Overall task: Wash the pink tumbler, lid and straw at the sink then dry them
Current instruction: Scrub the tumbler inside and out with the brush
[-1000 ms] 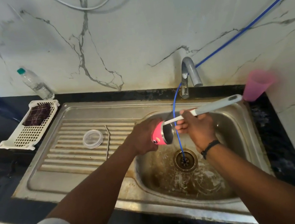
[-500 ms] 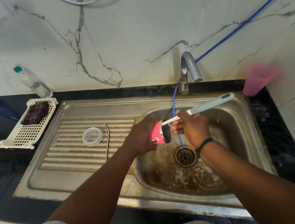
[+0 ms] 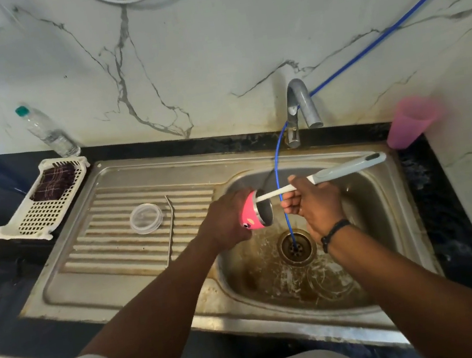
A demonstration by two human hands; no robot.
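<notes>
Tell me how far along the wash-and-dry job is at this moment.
Done: the lid and straw lie apart on the drainboard; whether they are washed, I cannot tell. In hand: the left hand holds the pink tumbler sideways while the right hand works a bottle brush into it. Left: rinsing and drying; a cloth sits in the basket.

water bottle [image 3: 47, 132], white basket [image 3: 41, 203], pink cup [image 3: 411, 120], tap [image 3: 300, 109]

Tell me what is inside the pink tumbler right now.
The white shaft of a bottle brush, gripped by the right hand, runs into the pink tumbler, which the left hand holds. Its brush end is hidden inside.
</notes>
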